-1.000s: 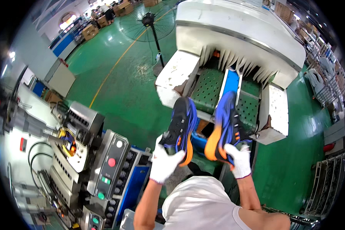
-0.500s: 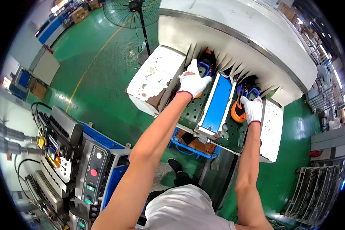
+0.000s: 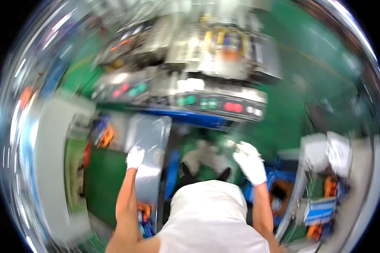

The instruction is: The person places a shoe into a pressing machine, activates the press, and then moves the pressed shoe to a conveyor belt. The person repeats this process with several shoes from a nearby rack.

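Observation:
My left hand (image 3: pixel 135 157), in a white glove, is over or on a grey metal tabletop (image 3: pixel 150 139); blur hides its fingers. My right hand (image 3: pixel 250 163), also gloved, hangs over the floor with fingers stretched out and nothing visible in them. Beside my left forearm is an orange-and-blue shoe (image 3: pixel 144 213). Another orange-and-blue shoe (image 3: pixel 105 135) is farther left. At the right edge, one shoe (image 3: pixel 331 187) and a second shoe (image 3: pixel 315 232) sit either side of a blue-and-white divider (image 3: pixel 319 211).
Ahead is a machine with a control panel (image 3: pixel 217 104) bearing red, green and white buttons. A blue crate (image 3: pixel 285 177) with brown contents stands by my right forearm. A pale machine housing (image 3: pixel 55 164) curves along the left. The picture is smeared by motion.
My view has swung left, bringing the button machine from the left to straight ahead. Both hands have come away from the two shoes at the white machine, which now shows at the right edge.

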Motion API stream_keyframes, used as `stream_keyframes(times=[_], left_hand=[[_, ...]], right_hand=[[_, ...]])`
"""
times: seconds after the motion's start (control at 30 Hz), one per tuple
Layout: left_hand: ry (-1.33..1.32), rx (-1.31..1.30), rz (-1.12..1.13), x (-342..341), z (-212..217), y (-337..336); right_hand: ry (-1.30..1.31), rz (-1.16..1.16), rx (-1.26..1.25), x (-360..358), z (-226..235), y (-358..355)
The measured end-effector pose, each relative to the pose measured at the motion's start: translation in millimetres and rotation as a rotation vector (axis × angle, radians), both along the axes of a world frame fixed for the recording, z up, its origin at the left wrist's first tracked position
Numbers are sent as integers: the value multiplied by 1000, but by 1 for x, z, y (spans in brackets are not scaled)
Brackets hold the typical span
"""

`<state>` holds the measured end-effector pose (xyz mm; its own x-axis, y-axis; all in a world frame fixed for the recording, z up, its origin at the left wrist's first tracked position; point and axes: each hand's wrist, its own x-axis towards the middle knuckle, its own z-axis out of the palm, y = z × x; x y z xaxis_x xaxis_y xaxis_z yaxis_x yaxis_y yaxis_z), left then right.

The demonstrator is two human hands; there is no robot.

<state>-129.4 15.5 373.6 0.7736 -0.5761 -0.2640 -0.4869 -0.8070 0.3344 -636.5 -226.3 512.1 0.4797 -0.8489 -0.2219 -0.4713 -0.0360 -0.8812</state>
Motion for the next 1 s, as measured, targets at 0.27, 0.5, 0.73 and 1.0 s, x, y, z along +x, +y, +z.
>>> stream_keyframes(times=[0.27, 0.5, 0.73, 1.0], left_hand=[[-347, -109, 644, 67, 7, 283], [-171, -203, 579, 142, -82, 276], [-606, -161, 1027, 360, -89, 489], [-180, 251, 1484, 456, -125, 730]], right_hand=[[100, 152, 364, 110, -89, 43], [484, 360, 316, 206, -95, 53], [759, 755, -62, 208, -86, 26], [1521, 586, 15, 256, 12, 76]])
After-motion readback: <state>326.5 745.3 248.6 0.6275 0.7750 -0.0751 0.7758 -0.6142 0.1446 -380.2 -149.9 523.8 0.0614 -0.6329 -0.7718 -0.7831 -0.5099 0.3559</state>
